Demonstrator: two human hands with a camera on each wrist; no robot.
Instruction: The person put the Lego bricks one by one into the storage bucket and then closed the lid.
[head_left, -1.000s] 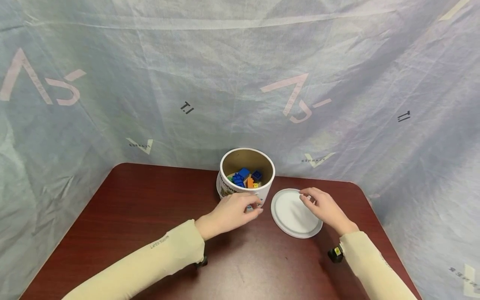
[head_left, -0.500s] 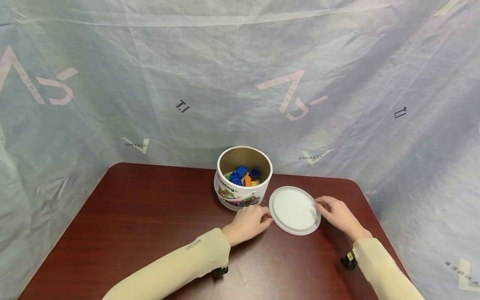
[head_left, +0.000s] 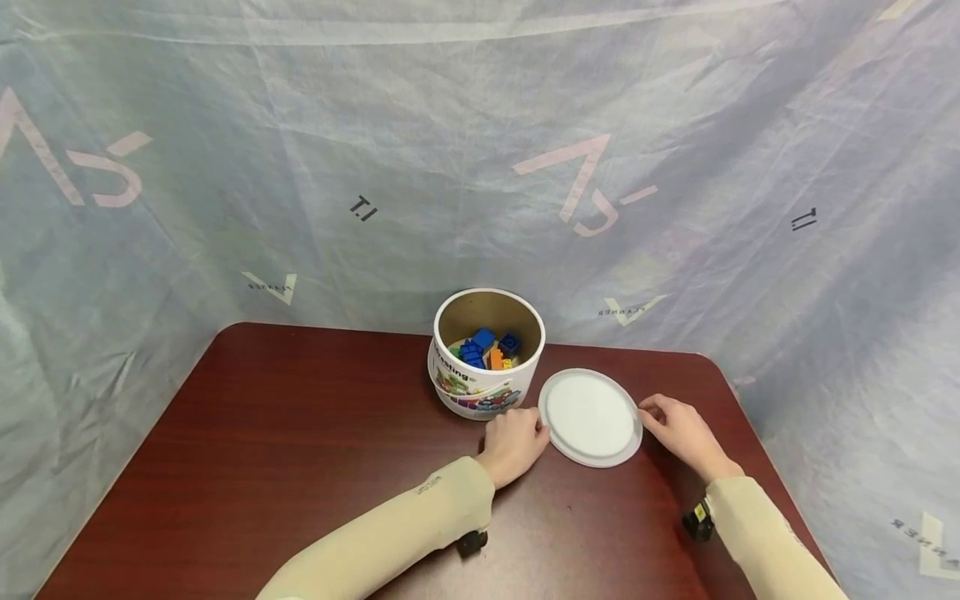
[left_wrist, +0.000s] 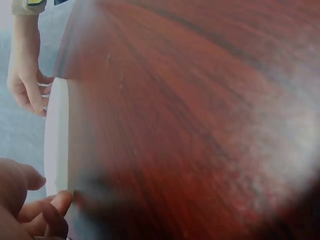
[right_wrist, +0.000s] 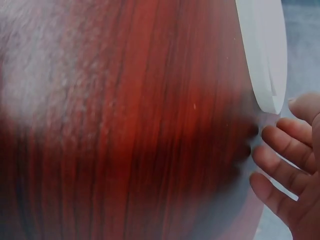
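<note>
A round white lid lies on the dark red table, its flat edge seen side-on in the left wrist view. My left hand is at its left rim. There, the fingertips meet the lower edge while the thumb is spread over the upper side. At the right rim is my right hand, with thumb and fingers apart and loosely bent just beyond the lid. Behind my left hand stands a white printed bucket holding several blue, orange and yellow toy bricks.
The bucket's handle hangs down its front side. A pale grey printed curtain hangs behind the table and along its sides. The table's right edge runs close by my right forearm.
My left hand has come down from before the bucket, rightward to the lid's left rim. My right hand has moved from over the lid to its right rim. The lid lies much as before.
</note>
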